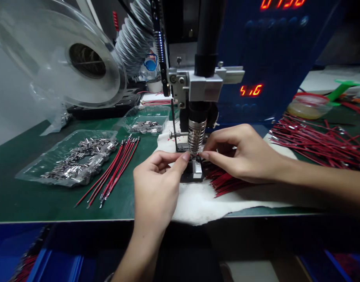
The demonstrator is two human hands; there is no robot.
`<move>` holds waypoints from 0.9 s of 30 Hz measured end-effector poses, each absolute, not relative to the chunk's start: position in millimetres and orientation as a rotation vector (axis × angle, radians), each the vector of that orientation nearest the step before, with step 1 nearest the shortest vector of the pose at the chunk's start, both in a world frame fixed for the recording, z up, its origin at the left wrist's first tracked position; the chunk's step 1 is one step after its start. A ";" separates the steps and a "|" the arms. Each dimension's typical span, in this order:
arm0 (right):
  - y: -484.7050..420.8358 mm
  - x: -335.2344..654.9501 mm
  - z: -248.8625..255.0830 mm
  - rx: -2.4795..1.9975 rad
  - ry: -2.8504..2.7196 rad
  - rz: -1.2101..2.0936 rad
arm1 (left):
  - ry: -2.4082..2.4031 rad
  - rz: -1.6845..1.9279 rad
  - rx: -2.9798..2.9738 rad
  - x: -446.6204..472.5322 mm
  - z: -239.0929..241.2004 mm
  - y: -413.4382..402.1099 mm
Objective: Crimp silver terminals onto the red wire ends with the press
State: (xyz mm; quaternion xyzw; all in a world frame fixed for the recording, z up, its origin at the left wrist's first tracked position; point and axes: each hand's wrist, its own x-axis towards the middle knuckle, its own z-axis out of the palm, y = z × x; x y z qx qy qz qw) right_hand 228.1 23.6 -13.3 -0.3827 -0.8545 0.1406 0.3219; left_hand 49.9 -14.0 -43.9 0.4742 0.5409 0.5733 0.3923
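Observation:
My left hand [158, 180] is closed in a pinch at the left side of a small metal fixture [197, 168]. What its thumb and forefinger grip is too small to make out. From the right, my right hand [241, 154] pinches a thin red wire, of which only a speck shows at the fingertips. Both sets of fingertips meet just under the spring-wrapped tip [196, 135] of a soldering machine head [205, 86]. Beneath my right hand, a bundle of red and black wires [223, 186] lies on a white cloth [194, 203].
Left of my hands lie wires with metal ends [118, 168] and a clear tray [29, 172] of small metal parts. Behind is a smaller tray [165, 113]. A large clear reel [56, 51] stands back left. The blue control box [274, 58] and a wire pile [317, 145] are right.

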 end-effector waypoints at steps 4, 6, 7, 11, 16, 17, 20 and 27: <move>23.6 228.5 -13.4 -1.007 -2.235 0.365 | 1.381 1.452 1.207 50.0 -42.9 -14.9; 23.8 228.4 -13.3 -1.007 -2.237 0.367 | 1.384 1.452 1.207 50.1 -42.4 -15.3; 23.8 228.3 -13.1 -1.008 -2.240 0.371 | 1.386 1.449 1.208 50.1 -42.1 -15.4; 23.7 227.9 -13.0 -1.016 -2.249 0.385 | 1.403 1.436 1.208 50.5 -41.4 -14.9; 24.0 227.5 -13.4 -1.014 -2.248 0.385 | 1.400 1.438 1.204 50.7 -42.4 -15.1; 24.2 227.4 -13.5 -1.012 -2.247 0.384 | 1.399 1.437 1.205 50.7 -42.6 -15.4; 25.0 227.4 -13.8 -1.012 -2.249 0.384 | 1.402 1.431 1.209 50.4 -42.7 -16.2; 24.9 228.2 -14.5 -1.004 -2.260 0.376 | 1.400 1.427 1.212 50.1 -41.4 -15.0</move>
